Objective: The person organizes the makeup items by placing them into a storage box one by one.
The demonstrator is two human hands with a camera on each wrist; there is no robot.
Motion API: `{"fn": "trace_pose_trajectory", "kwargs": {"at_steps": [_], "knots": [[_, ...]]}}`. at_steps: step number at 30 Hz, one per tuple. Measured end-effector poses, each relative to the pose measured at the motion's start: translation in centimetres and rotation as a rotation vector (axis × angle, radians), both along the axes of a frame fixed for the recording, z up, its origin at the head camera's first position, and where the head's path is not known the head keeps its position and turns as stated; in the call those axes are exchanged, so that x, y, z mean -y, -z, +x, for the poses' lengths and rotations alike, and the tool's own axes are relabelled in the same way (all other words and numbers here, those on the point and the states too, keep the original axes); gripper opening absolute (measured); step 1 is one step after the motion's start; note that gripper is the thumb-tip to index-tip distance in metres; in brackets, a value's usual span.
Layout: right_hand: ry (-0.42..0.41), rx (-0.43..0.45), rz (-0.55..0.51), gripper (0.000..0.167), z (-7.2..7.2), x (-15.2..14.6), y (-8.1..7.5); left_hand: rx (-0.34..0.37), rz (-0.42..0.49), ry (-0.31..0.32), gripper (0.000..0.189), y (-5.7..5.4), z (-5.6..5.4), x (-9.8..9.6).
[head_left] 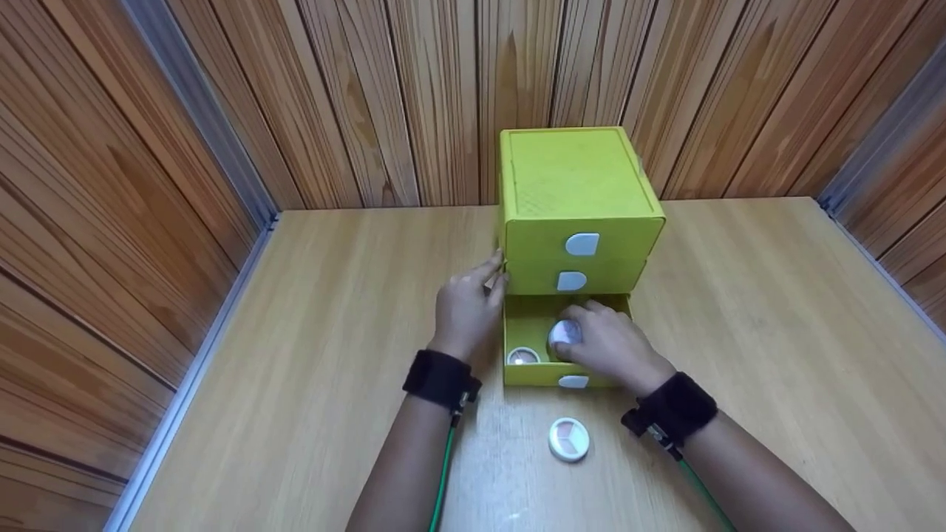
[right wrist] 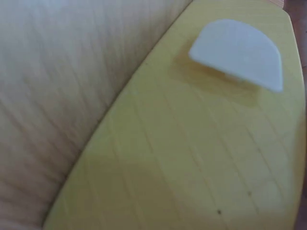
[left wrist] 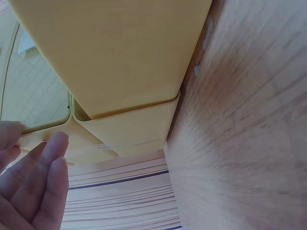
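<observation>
A yellow-green mini drawer unit point(head_left: 580, 174) stands on the table with its bottom drawer point(head_left: 533, 375) pulled out. My right hand point(head_left: 612, 346) reaches into that drawer and holds a round white compact point(head_left: 565, 334) between thumb and fingers. Another compact point(head_left: 523, 357) lies in the drawer's front left corner. A third, with a three-part inside, sits on the table point(head_left: 473, 502) in front, its white rim point(head_left: 569, 440) facing up. Against the unit's left side, my left hand point(head_left: 465, 307) touches the front edge; its fingers point(left wrist: 55, 177) extend in the left wrist view.
White tab handles mark the two closed upper drawers point(head_left: 536, 275). In the right wrist view, the open drawer's front shows a white handle point(right wrist: 240, 55). A wood-plank wall point(head_left: 429, 96) rises behind the unit, and another stands at the left.
</observation>
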State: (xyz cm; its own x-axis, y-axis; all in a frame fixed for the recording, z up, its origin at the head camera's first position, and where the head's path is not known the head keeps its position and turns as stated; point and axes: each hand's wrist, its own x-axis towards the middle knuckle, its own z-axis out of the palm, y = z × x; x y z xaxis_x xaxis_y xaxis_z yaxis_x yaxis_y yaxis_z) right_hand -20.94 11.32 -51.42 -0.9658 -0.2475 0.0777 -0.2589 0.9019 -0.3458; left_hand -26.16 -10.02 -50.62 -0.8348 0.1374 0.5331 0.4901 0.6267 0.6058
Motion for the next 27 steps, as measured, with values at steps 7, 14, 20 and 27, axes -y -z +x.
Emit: {"fn": "trace_pose_trajectory", "kwargs": {"at_steps": [7,14,20,27], "knots": [[-0.002,0.097,-0.006,0.049,-0.25,-0.08,0.29,0.009,0.011,0.015,0.035,0.02,-0.07,-0.02],[0.011,0.163,-0.032,0.045,-0.45,0.06,0.45,-0.007,0.005,0.018,0.035,0.14,-0.13,0.13],[0.009,0.244,-0.055,0.042,-0.55,0.03,0.45,-0.001,0.017,0.017,0.035,0.21,-0.15,0.17],[-0.014,0.33,-0.055,0.035,-0.64,-0.14,0.34,0.003,0.017,0.011,0.035,0.31,-0.14,0.03]]}}
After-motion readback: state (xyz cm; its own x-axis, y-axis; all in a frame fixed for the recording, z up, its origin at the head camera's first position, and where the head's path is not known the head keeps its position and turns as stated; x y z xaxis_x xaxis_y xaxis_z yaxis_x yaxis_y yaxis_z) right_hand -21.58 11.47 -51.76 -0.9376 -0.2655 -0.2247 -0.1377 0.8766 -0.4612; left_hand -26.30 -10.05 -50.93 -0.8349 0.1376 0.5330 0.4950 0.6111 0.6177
